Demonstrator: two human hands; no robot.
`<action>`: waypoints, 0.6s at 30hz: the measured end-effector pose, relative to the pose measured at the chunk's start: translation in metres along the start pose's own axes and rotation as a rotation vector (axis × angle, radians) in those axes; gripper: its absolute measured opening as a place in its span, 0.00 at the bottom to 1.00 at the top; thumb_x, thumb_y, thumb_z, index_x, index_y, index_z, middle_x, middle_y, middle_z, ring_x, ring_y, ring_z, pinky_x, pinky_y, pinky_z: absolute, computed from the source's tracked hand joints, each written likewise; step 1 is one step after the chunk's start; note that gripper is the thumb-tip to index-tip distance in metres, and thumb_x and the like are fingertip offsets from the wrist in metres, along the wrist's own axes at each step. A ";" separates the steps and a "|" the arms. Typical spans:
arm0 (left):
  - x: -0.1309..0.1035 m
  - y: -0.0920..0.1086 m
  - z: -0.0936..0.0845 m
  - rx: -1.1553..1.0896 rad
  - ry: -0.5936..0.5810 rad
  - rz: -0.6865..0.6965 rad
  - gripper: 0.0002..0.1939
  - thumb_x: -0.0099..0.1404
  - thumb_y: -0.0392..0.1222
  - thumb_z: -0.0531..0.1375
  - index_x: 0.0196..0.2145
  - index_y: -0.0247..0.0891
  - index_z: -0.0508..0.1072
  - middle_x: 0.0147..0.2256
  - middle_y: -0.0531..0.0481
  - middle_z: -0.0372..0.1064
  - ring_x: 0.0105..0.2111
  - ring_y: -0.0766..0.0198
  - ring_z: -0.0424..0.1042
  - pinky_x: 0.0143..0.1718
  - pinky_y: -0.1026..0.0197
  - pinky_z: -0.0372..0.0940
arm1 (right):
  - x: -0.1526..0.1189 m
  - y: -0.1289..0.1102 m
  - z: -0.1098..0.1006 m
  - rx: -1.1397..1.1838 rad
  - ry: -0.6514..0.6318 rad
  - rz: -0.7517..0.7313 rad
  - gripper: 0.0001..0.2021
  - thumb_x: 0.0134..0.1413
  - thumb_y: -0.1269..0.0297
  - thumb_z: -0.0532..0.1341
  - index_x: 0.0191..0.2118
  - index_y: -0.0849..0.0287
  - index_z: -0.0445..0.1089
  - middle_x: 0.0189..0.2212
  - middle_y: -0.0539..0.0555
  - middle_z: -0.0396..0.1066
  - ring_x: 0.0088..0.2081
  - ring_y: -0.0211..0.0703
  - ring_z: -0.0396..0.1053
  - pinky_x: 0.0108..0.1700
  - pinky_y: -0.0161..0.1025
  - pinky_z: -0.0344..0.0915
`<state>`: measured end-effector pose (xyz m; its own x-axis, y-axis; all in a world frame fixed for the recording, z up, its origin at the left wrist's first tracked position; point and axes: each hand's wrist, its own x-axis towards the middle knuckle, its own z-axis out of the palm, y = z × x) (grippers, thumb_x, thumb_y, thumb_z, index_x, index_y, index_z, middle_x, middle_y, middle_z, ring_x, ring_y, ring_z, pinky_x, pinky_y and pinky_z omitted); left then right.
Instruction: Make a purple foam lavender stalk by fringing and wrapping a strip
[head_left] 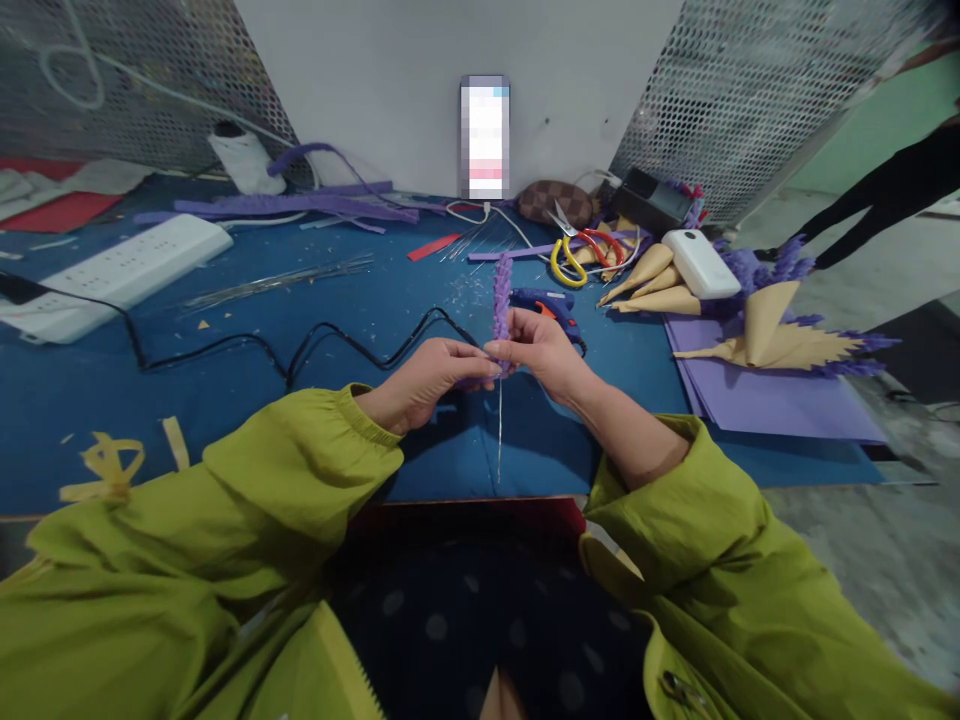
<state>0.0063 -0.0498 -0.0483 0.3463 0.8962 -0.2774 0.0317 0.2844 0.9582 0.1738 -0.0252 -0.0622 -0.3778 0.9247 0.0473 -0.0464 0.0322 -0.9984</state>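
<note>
A purple paper flower spike (502,290) stands upright over the blue table, its thin wire stem (500,430) hanging down below my fingers. My right hand (544,352) pinches the lower part of the spike from the right. From the left, my left hand (446,375) is closed at the spike's base, with a bit of purple strip under its fingers. The two hands' fingertips nearly meet there. Just behind my right hand lies a blue and orange glue gun (559,312), partly hidden by that hand.
Scissors with red and yellow handles (570,258) and paper-wrapped purple flowers (795,340) lie right on the blue table (300,440). A white power strip (127,275), black cable and wires (277,280) are left. A phone (485,140) stands behind. A person's legs (870,200) show far right.
</note>
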 end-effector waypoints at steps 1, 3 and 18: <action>0.000 -0.001 0.000 0.000 -0.002 0.005 0.04 0.49 0.40 0.68 0.24 0.37 0.81 0.24 0.51 0.74 0.27 0.66 0.67 0.33 0.62 0.61 | 0.000 0.000 0.000 0.012 -0.004 0.000 0.17 0.42 0.58 0.70 0.28 0.57 0.61 0.20 0.43 0.62 0.22 0.33 0.62 0.25 0.33 0.59; 0.001 -0.002 0.000 -0.006 -0.003 0.010 0.04 0.50 0.40 0.68 0.25 0.37 0.81 0.25 0.50 0.74 0.28 0.66 0.67 0.33 0.63 0.61 | 0.000 0.001 0.001 0.042 -0.007 -0.004 0.17 0.41 0.58 0.71 0.28 0.58 0.62 0.20 0.43 0.63 0.23 0.33 0.63 0.25 0.33 0.60; 0.001 -0.001 -0.001 0.016 -0.057 0.024 0.07 0.51 0.41 0.68 0.22 0.35 0.79 0.22 0.50 0.70 0.25 0.67 0.63 0.30 0.62 0.56 | 0.001 0.000 -0.001 0.203 -0.021 0.025 0.12 0.43 0.60 0.70 0.30 0.60 0.71 0.23 0.46 0.71 0.21 0.30 0.64 0.24 0.30 0.59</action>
<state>0.0060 -0.0489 -0.0493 0.4002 0.8814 -0.2507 0.0377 0.2576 0.9655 0.1746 -0.0238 -0.0625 -0.4005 0.9159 0.0254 -0.2216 -0.0699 -0.9726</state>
